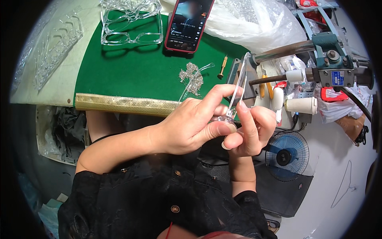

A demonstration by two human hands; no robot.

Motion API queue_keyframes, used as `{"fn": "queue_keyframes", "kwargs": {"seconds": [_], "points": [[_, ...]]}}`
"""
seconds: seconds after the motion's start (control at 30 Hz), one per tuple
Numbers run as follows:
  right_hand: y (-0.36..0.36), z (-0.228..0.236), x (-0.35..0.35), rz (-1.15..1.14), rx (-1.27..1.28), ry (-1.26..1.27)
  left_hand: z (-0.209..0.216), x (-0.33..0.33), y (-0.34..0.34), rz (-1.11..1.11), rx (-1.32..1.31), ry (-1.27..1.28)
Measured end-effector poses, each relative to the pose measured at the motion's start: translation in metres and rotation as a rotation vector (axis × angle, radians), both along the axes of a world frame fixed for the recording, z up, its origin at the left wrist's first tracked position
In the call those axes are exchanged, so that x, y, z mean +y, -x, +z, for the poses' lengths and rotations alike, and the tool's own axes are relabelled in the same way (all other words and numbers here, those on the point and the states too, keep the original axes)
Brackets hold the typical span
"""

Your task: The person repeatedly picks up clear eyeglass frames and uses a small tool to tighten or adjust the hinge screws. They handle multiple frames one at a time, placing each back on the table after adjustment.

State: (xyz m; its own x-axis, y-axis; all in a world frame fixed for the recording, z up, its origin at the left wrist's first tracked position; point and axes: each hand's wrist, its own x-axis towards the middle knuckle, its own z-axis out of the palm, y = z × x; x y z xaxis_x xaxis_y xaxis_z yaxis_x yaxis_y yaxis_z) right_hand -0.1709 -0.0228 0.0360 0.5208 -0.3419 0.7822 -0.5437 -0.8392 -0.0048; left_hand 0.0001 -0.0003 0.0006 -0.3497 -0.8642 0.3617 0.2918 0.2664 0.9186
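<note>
A clear plastic glasses frame (225, 118) is between my two hands, in front of the table's edge. One clear temple arm (241, 75) stands up from it, above my fingers. My left hand (191, 123) is closed on the frame, its thumb on the near side and its index finger reaching behind the temple arm. Facing it, my right hand (252, 129) pinches around the hinge end, with the index fingertip against the temple arm. My fingers cover much of the frame. Beyond my left hand, a loose clear temple arm (204, 68) lies across a pile of tiny metal parts (195, 84).
On the green mat (119, 73) are stacked clear glasses frames (133, 39), a phone (188, 26) and a brass screwdriver (223, 67). A metal bench press (330, 59) rises on the right. A gold strip (123, 104) lines the near edge. A blue fan (286, 156) stands below.
</note>
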Motion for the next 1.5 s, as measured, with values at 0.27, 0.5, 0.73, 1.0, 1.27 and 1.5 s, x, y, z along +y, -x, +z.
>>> {"fn": "queue_keyframes", "kwargs": {"seconds": [0.27, 0.5, 0.73, 1.0, 1.27, 1.5], "points": [[0.001, -0.002, -0.005, 0.029, -0.040, -0.033, 0.000, -0.002, 0.001, 0.042, -0.006, 0.019], [0.000, -0.003, -0.007, 0.059, -0.080, -0.078, -0.002, -0.003, 0.002, 0.016, -0.012, 0.013], [0.002, -0.002, -0.008, 0.065, -0.081, -0.075, -0.003, -0.003, 0.003, 0.030, -0.022, 0.047], [0.002, -0.004, -0.014, 0.102, -0.086, -0.032, -0.004, -0.002, 0.000, 0.023, -0.078, 0.035], [0.001, -0.005, -0.013, 0.117, -0.093, -0.051, -0.002, -0.002, -0.002, 0.000, -0.070, 0.023], [0.003, -0.005, -0.010, 0.112, -0.100, -0.080, -0.002, -0.003, 0.000, -0.008, -0.038, 0.005]]}}
